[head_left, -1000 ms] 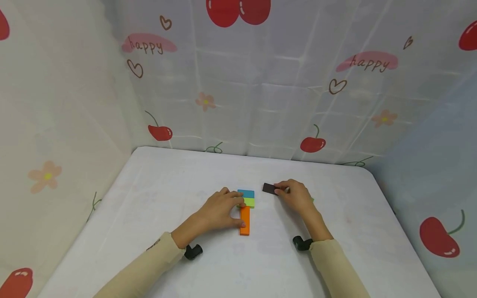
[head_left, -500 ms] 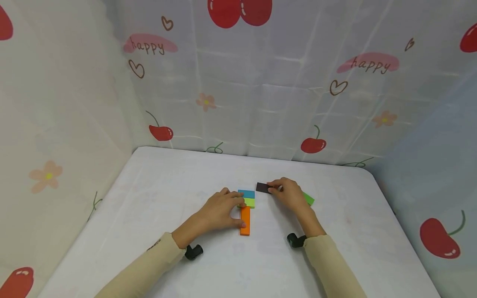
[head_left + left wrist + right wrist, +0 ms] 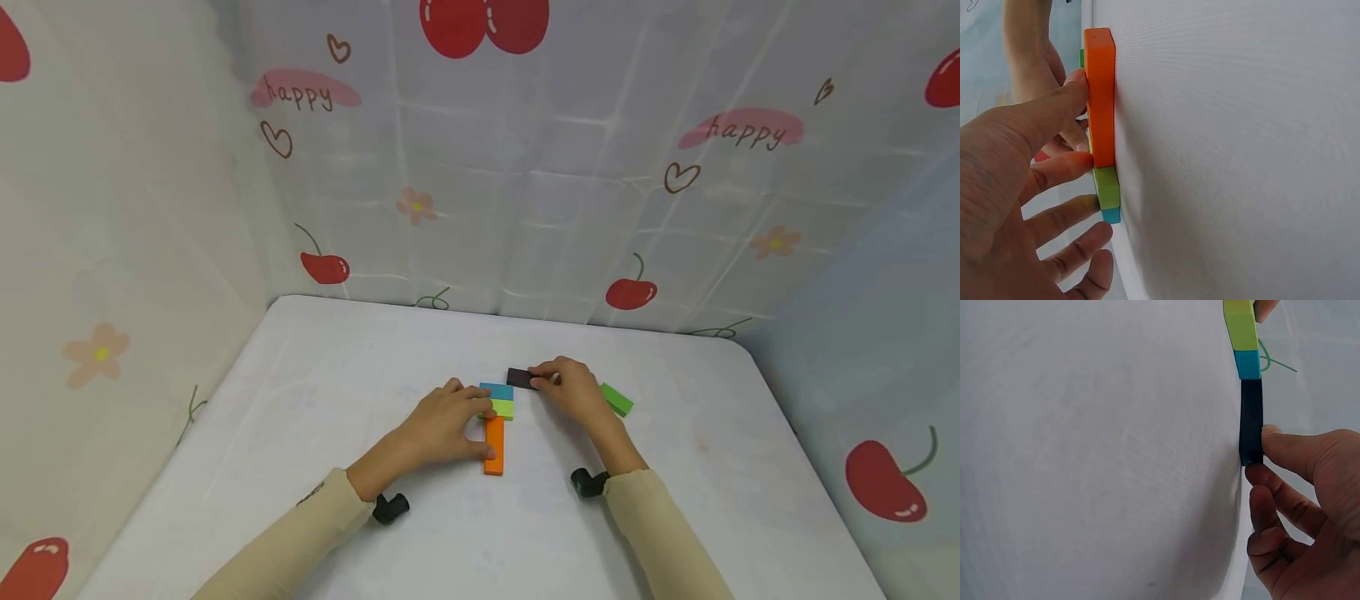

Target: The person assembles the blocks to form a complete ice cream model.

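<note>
Because three blocks already lie end to side in one group, the joining in hand looks roughly midway, in my judgement. The group sits about midway between the left and right edges of the table, nearer the far edge. Its orange block runs lengthwise toward the near side; a lime block lies crosswise against its far end, and a blue block lies against the lime one's far side.

With fingers spread and loosely bent, the left hand rests on that group: the thumb touches the orange block, and fingertips meet the seam and the lime block. This seems to steady them rather than grip.

The right hand pinches a black block between thumb and fingers. It is at the blue block's corner, on the side toward the table's far right corner; whether the two touch I cannot tell. Its placing appears nearly done, though not yet released.

Left over is a green block, lying aslant toward the right edge, apart from the group and held by neither hand.
</note>
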### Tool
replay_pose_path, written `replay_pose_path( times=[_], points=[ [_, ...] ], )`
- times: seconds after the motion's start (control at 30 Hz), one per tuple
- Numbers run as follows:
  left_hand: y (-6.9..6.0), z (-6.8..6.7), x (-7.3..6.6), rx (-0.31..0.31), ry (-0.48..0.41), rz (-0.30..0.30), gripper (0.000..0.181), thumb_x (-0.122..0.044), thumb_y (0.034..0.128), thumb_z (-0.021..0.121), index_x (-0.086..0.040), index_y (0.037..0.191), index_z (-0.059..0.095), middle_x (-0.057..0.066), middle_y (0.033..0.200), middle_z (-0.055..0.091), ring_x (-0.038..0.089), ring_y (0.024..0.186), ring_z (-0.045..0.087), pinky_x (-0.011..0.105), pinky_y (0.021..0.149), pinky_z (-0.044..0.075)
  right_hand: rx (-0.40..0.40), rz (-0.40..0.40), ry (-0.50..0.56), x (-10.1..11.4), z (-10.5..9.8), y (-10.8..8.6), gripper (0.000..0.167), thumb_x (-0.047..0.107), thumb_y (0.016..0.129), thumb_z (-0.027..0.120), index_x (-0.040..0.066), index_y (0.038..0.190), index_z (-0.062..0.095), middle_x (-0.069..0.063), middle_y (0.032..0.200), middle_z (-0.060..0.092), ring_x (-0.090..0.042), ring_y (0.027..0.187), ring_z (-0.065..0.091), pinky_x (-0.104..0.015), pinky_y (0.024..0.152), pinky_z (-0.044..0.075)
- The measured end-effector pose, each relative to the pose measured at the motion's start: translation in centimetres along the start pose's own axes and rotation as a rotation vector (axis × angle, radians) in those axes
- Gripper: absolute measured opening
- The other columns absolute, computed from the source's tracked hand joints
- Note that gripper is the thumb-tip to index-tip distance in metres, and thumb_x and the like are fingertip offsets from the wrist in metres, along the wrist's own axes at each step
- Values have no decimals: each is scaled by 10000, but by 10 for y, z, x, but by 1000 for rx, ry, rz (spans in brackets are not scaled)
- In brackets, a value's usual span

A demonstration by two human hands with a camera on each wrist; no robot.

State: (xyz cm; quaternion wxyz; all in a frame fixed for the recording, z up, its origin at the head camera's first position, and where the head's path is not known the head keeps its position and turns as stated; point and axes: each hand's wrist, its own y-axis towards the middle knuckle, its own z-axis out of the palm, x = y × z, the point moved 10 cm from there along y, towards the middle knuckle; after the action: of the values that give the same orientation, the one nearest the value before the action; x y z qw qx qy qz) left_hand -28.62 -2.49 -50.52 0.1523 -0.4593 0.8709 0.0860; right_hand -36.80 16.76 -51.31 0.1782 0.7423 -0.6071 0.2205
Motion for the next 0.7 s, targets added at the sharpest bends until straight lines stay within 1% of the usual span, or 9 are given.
replay_pose_path(
  times=[0.3,0.43,0.57,0.7],
  points=[
    [0,-1,0,5,-6,4,563,-660,848,838,-300,1272,752,-23,1590,602,161,1140,495,302,907,454,20,-23,32,8,6,2,257,236,1015,767,203,1265,816,-40,1158,778,-201,924,616,-304,807,511],
    [0,0,0,6,-4,8,562,-663,850,834,-304,1275,750,-28,1599,594,155,1125,486,291,890,442,33,-14,56,12,8,2,251,235,1016,766,207,1261,818,-38,1162,775,-199,925,611,-293,804,501],
    [1,0,0,6,-2,11,565,-670,852,828,-308,1278,747,-28,1604,590,152,1112,481,281,874,431,43,-5,69,12,11,3,254,243,1021,760,216,1268,815,-37,1170,774,-203,947,618,-301,830,509],
    [0,1,1,13,-1,4,566,-671,853,827,-311,1283,744,-28,1608,585,153,1119,482,282,875,432,49,-22,85,15,12,3,255,241,1026,753,206,1271,813,-41,1172,782,-209,960,630,-325,859,529]
  ],
)
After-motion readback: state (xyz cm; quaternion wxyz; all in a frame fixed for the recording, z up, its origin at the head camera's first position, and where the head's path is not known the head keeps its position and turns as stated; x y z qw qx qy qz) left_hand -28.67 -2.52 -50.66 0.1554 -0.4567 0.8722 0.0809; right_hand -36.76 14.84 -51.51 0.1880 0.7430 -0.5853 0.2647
